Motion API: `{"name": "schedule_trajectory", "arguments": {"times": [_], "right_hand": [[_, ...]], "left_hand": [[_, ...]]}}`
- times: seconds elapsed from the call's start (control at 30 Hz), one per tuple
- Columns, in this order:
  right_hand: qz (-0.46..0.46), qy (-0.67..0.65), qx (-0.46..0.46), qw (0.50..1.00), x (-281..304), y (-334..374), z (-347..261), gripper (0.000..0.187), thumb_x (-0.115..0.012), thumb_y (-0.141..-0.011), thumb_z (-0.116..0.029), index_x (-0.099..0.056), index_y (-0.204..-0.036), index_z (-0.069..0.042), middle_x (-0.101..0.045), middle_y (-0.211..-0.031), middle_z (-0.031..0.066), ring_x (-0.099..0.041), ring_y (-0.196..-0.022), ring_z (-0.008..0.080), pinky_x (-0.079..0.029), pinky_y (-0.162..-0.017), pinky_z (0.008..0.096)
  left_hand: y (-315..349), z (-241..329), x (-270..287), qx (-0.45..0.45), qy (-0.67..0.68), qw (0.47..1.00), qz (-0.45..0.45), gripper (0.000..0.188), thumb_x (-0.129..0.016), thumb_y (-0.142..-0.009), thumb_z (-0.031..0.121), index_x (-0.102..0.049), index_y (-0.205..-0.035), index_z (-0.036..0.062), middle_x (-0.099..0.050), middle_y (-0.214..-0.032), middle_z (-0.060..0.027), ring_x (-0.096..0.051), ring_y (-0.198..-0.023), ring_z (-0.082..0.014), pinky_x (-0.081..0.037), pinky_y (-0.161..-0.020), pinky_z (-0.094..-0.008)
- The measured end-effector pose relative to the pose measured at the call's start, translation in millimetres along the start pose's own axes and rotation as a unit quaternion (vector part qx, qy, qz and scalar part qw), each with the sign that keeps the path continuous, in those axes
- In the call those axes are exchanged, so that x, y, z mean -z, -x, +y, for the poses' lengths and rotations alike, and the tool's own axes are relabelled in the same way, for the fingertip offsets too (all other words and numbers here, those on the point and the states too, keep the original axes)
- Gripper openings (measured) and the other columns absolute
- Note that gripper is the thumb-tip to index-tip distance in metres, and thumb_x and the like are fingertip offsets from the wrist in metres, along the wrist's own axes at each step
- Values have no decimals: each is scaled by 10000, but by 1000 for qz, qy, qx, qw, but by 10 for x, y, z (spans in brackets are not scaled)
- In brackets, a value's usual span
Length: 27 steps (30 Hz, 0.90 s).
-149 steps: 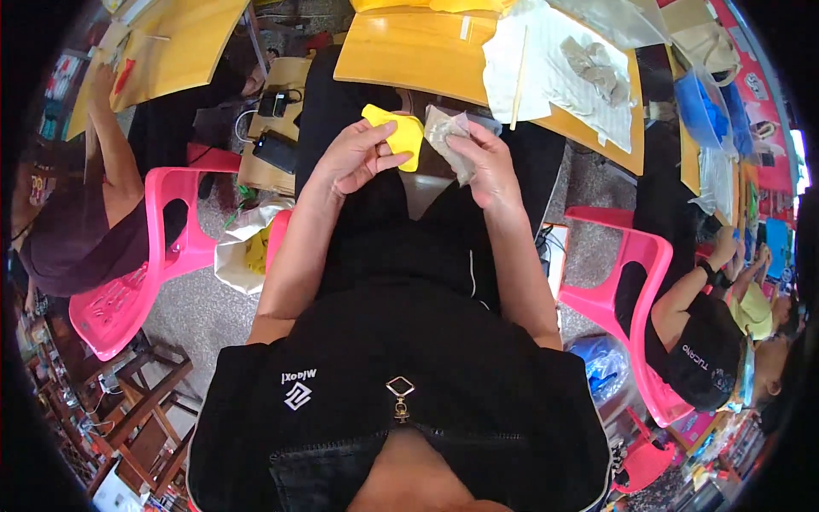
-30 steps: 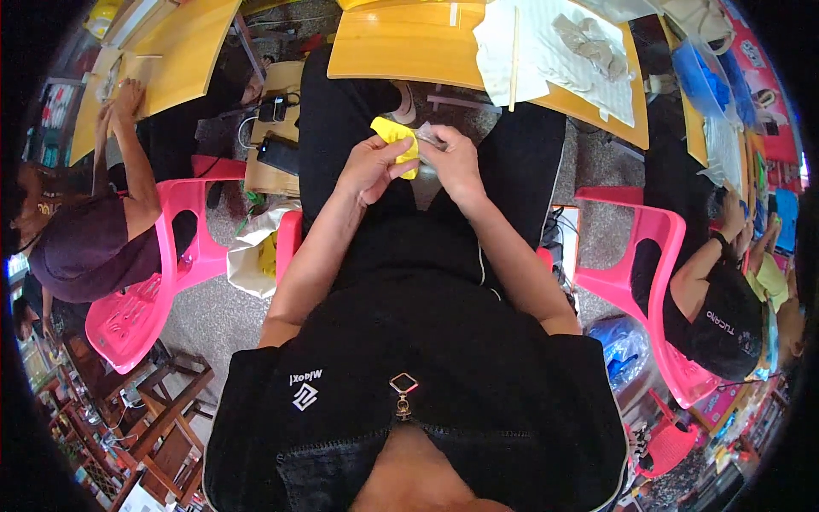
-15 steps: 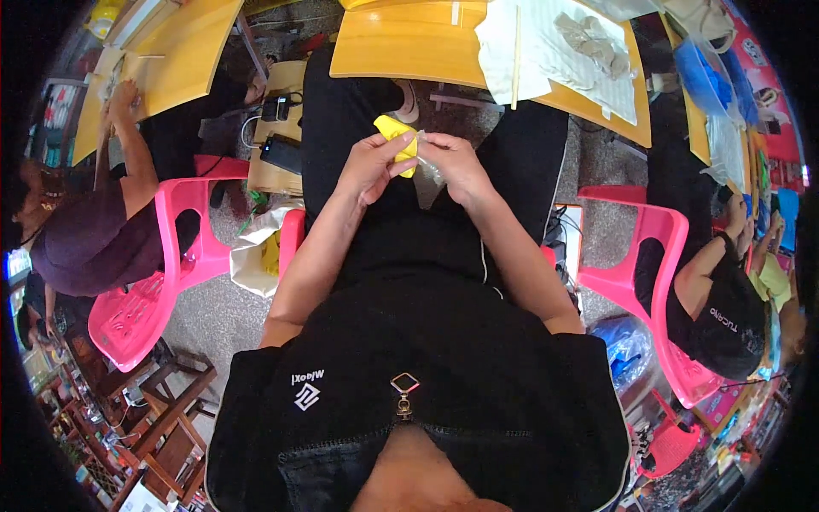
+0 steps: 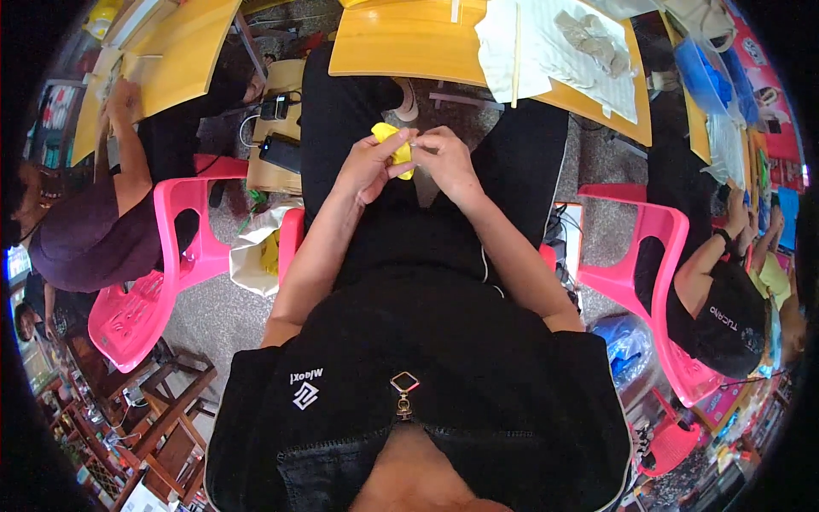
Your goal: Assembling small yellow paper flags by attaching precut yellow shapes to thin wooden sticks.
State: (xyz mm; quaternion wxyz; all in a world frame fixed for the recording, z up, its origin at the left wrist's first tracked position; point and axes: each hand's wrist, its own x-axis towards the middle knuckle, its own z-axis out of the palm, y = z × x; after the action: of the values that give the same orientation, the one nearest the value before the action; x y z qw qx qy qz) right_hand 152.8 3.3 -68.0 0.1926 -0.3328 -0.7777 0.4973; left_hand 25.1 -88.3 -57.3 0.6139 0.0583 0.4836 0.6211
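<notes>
Above my lap, my left hand (image 4: 363,169) grips a small bright yellow piece (image 4: 386,133) between thumb and fingers. The piece looks soft and folded; its exact kind cannot be told. My right hand (image 4: 449,164) is closed in a pinch at the yellow piece's right side, with the fingertips almost meeting my left thumb. Whatever sits in that pinch is too small to make out. Both hands hang in front of the near edge of the wooden table (image 4: 401,43), below its level.
A white cloth (image 4: 503,55) with crumpled clear plastic (image 4: 593,43) covers the table's right part. To my left are a black phone (image 4: 280,153) on a box and a pale bag (image 4: 249,260) with yellow pieces. Pink chairs (image 4: 175,230) flank me, with people seated at both sides.
The clear plastic bit that hung under my right hand no longer shows. My right fingers have curled in, and the yellow piece has turned slightly in my left hand.
</notes>
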Motion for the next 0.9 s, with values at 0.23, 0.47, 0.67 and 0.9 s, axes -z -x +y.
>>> {"name": "schedule_trajectory", "arguments": {"times": [0.23,0.47,0.67,0.9], "right_hand": [[80,-110,-58,989,-90,-71,71,175,-649,-771,-180,-681,-856,-32,-614,-854,143,-626,-766,254,-492,-705,323],[83,-43,-18,995,-38,-60,53,249,-642,-783,-210,-658,-916,-1,-648,-860,143,-640,-750,224,-495,-679,288],[-89,-289,-179,936,15,-43,71,235,-642,-817,-178,-657,-939,21,-633,-884,94,-589,-805,153,-444,-732,254],[27,-47,4,999,-80,-23,131,219,-646,-786,-151,-658,-940,4,-624,-848,97,-591,-820,159,-449,-730,254]], "left_hand": [[-9,-34,-71,-17,63,998,-9,239,-591,-878,186,-579,-1054,24,-617,-994,-57,-620,-864,-148,-555,-737,-287],[-55,-120,47,-22,44,999,21,192,-622,-843,87,-572,-1011,10,-619,-969,-68,-625,-850,-165,-561,-750,-294],[-44,-88,74,-25,21,999,23,196,-638,-835,96,-579,-1003,14,-627,-941,-58,-623,-843,-149,-556,-738,-270],[-5,-104,24,-8,-4,1000,30,209,-646,-831,102,-575,-1007,13,-624,-959,-60,-619,-849,-141,-549,-747,-259]]}}
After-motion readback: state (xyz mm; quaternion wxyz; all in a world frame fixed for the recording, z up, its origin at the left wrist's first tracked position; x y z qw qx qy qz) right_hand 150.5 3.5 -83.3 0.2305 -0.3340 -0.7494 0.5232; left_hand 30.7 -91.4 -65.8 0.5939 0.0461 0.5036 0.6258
